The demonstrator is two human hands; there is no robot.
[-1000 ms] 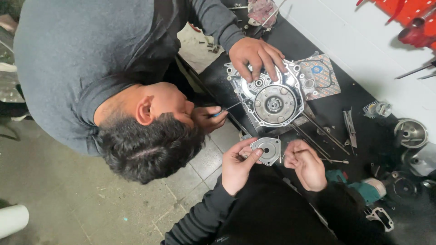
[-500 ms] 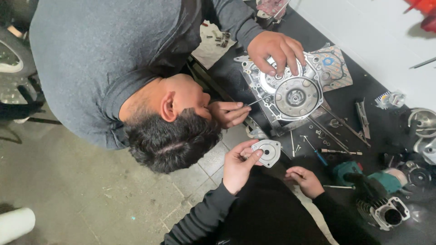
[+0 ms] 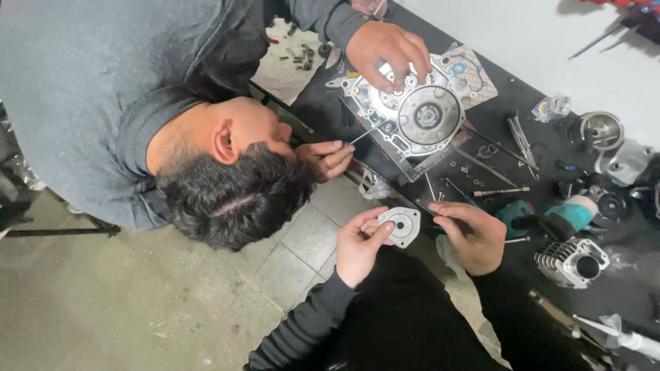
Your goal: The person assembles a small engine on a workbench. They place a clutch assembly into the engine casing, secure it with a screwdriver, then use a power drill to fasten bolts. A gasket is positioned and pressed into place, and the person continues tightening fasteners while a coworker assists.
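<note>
Right hand [image 3: 471, 233] now back beside left-hand-held [image 3: 357, 244] round cover [image 3: 401, 225].

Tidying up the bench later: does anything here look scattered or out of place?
Yes. Small bolts lie loose on the pale sheet beyond the engine case, and thin rods lie at mixed angles across the black bench.

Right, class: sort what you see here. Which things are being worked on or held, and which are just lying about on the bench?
In hand:
left hand holding small round metal cover
right hand beside it
engine case under the co-worker's hands

Lying about:
finned cylinder
teal power tool
loose bolts
</note>
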